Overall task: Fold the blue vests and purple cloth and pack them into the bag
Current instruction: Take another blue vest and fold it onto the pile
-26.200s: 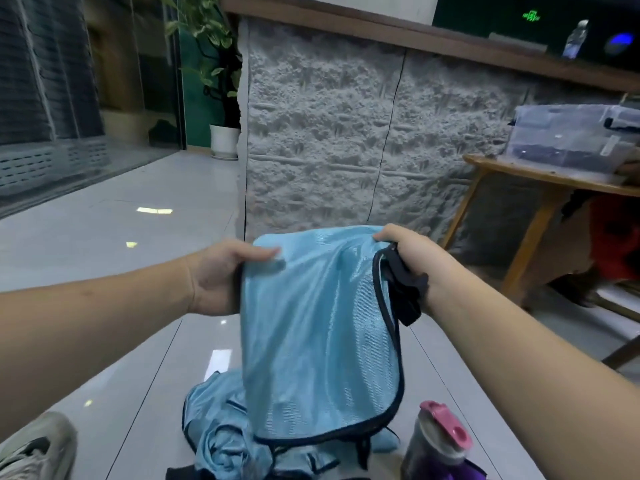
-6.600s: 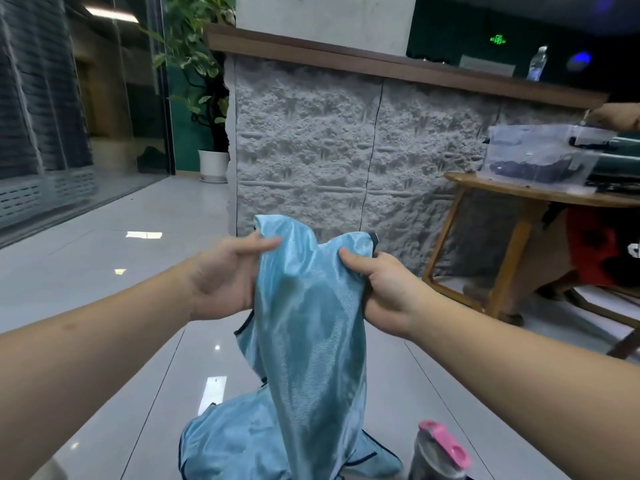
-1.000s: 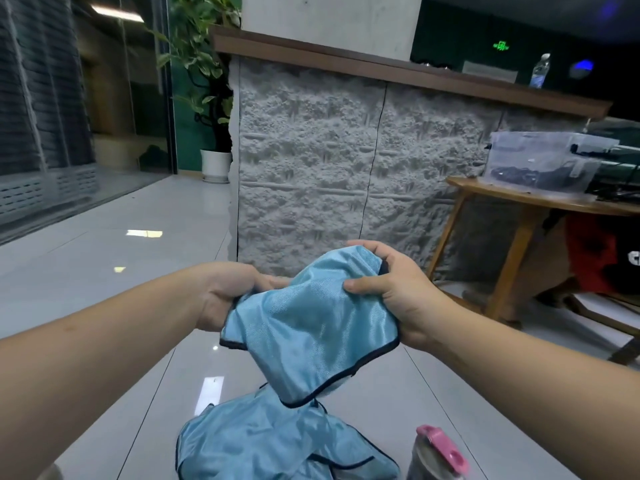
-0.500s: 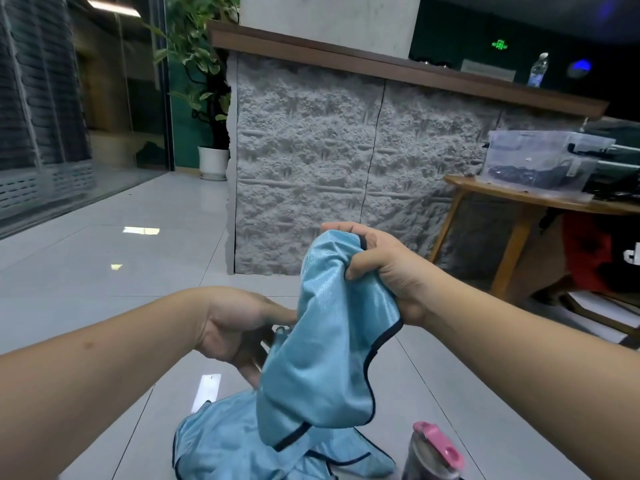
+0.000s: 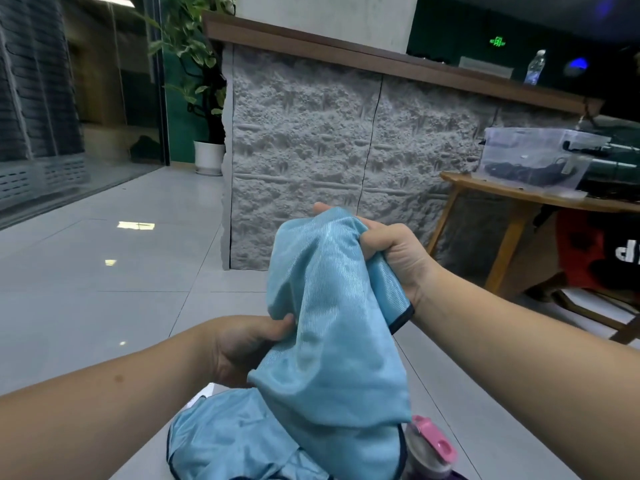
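Head view: vest [image 5: 332, 327] between (gripping) hands [image 5: 398, 258]

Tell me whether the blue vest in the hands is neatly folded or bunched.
Bunched. The blue vest hangs crumpled; the right hand grips its top, the left hand pinches its side.

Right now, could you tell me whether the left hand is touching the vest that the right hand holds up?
Touching. The head view shows the left hand with its thumb pressed onto the vest, which the right hand grips at the top.
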